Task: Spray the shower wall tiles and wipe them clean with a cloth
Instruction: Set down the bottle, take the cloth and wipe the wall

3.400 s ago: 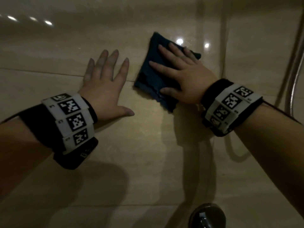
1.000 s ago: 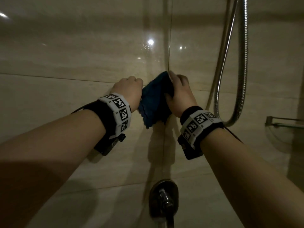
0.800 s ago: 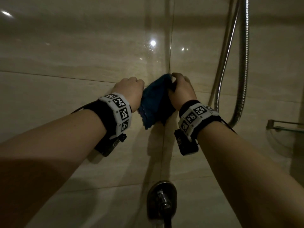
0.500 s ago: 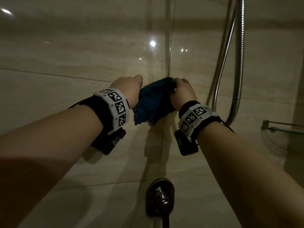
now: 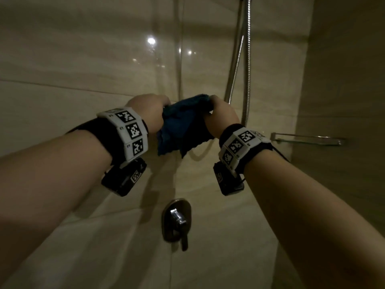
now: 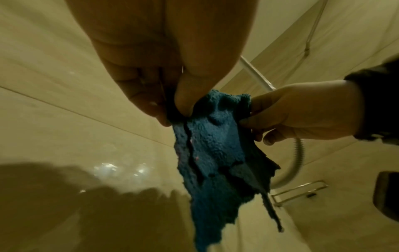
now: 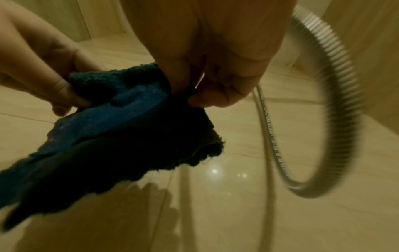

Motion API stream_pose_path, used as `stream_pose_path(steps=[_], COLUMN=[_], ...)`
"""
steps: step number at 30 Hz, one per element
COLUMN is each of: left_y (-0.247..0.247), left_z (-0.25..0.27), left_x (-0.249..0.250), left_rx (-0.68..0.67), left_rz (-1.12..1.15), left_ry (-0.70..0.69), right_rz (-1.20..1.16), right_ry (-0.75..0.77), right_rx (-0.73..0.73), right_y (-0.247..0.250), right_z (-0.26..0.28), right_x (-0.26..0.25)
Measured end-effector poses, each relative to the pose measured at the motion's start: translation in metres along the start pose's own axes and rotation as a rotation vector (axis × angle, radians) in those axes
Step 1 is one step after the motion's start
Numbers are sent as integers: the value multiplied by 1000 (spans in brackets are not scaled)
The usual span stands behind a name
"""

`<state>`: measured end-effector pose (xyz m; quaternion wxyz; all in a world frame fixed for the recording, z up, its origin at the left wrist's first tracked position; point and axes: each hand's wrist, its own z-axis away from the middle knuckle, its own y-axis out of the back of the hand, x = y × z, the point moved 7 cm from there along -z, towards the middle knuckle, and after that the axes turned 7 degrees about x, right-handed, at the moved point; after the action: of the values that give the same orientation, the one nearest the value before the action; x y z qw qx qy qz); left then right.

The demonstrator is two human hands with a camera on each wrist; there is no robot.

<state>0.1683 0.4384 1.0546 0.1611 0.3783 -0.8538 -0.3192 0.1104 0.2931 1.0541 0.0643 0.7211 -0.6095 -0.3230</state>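
Observation:
A dark blue cloth (image 5: 181,125) hangs crumpled in the air in front of the beige wall tiles (image 5: 83,59), held by both hands. My left hand (image 5: 148,113) pinches its upper left edge between thumb and fingers. My right hand (image 5: 220,115) pinches the upper right edge. In the left wrist view the cloth (image 6: 215,153) droops below the left hand (image 6: 170,109), with the right hand (image 6: 287,117) at its other edge. In the right wrist view the cloth (image 7: 121,136) hangs from the right hand (image 7: 190,95) and the left hand (image 7: 54,81). No spray bottle shows.
A metal shower hose (image 5: 248,76) loops down the wall right of my hands, close behind the right hand (image 7: 323,119). The mixer handle (image 5: 177,220) sticks out of the wall below the cloth. A glass corner shelf (image 5: 308,138) sits on the right wall.
Earlier the right hand pressed the cloth flat on the tile with the left hand spread beside it. Now both hands hold it off the wall, and its top edge has been pulled wider.

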Motion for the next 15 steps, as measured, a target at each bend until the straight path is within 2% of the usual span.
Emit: stream_pose_path(steps=[10,15], left_y=[-6,-6], left_z=[25,34], left_x=[54,101], left_rx=[-113,-125], left_rz=[10,13], left_ry=[32,33], right_rz=[74,66], right_ry=[19,51], right_rx=[-96,-98], right_y=[40,76], right_z=[29,43], right_x=[33,62])
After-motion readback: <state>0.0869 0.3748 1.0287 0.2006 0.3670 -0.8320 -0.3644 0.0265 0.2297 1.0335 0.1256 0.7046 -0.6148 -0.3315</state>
